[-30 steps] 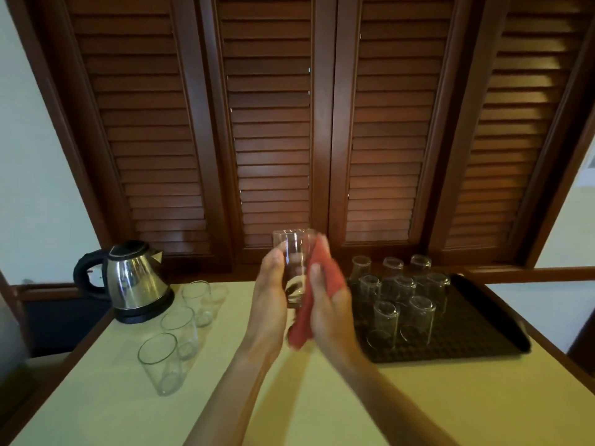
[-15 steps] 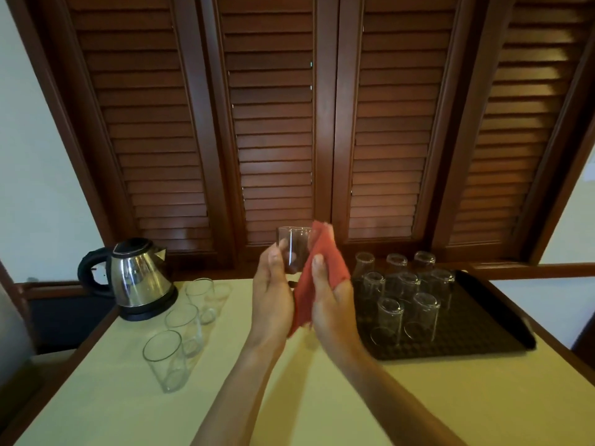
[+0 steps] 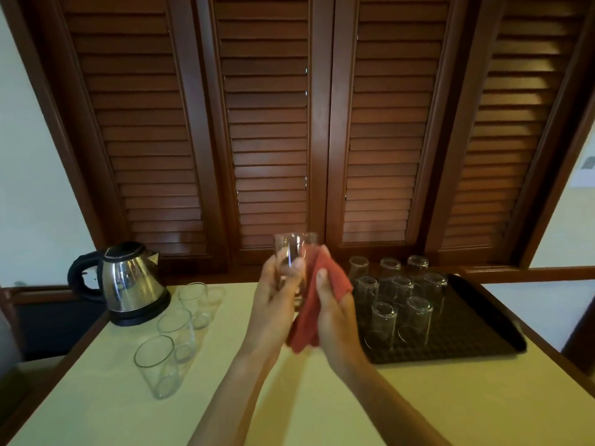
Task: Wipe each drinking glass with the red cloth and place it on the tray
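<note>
My left hand point(image 3: 275, 304) grips a clear drinking glass point(image 3: 291, 252) held upright above the table's middle. Against its right side my right hand point(image 3: 335, 317) presses the red cloth point(image 3: 317, 304), which hangs down between both palms. Three upright glasses point(image 3: 175, 329) stand in a row on the table at the left. The black tray point(image 3: 476, 336) at the right carries several glasses point(image 3: 399, 304) turned upside down.
A steel electric kettle point(image 3: 128, 281) with a black handle stands at the back left of the yellow-green table point(image 3: 128, 420). Brown louvred shutters point(image 3: 267, 140) rise directly behind. The table has a raised wooden rim point(image 3: 566, 371).
The glass has turned in my left hand and the cloth has slid lower along its right side. The hands stay at the same spot above the table.
</note>
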`<state>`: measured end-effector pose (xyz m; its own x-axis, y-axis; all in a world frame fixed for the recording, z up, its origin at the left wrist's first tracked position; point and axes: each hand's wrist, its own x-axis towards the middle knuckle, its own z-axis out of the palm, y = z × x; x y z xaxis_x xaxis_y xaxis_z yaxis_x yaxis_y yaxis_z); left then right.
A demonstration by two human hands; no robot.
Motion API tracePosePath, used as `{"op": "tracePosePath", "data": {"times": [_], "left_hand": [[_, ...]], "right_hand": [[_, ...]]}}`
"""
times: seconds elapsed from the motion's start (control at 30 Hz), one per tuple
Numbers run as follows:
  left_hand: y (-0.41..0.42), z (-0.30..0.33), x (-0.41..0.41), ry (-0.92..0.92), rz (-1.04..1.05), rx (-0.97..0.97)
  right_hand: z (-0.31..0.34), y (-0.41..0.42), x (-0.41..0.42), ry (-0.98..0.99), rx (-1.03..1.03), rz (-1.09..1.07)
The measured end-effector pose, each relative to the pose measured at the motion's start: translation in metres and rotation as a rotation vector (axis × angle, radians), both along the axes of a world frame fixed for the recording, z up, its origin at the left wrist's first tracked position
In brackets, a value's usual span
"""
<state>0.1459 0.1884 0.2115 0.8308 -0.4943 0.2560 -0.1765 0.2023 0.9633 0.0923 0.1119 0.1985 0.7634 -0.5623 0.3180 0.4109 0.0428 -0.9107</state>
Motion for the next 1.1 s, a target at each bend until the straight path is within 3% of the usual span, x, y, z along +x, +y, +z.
{"op": "tracePosePath", "data": {"times": [0.1,0.27,0.43,0.6,0.8,0.9,1.1], "left_hand": [[-0.001,-0.003,-0.008,0.088,-0.093,0.076],[-0.002,0.018,0.009,0.044,0.057,0.0],[-0.005,0.0,-0.016,0.04,0.009,0.06],[-0.006,0.015,0.0,0.02,0.096,-0.009],[-0.009,-0.002,-0.013,0.057,0.088,-0.014],[-0.007,0.005,0.001,0.091,0.124,-0.047],[-0.007,-0.005,-0.008,0.101,-0.006,0.046]], "right_hand": [[0.013,-0.014,0.002,-0.036,0.037,-0.012],[-0.016,0.016,-0.008,0.002,-0.044,0.003],[0.015,-0.012,0.001,-0.065,0.015,-0.025],[-0.012,0.015,-0.013,-0.025,-0.045,0.009],[0.013,-0.014,0.001,-0.083,-0.04,-0.016],[-0.012,0.003,-0.009,0.007,-0.05,0.0],[0.0,-0.012,0.001,-0.027,-0.067,-0.018]]}}
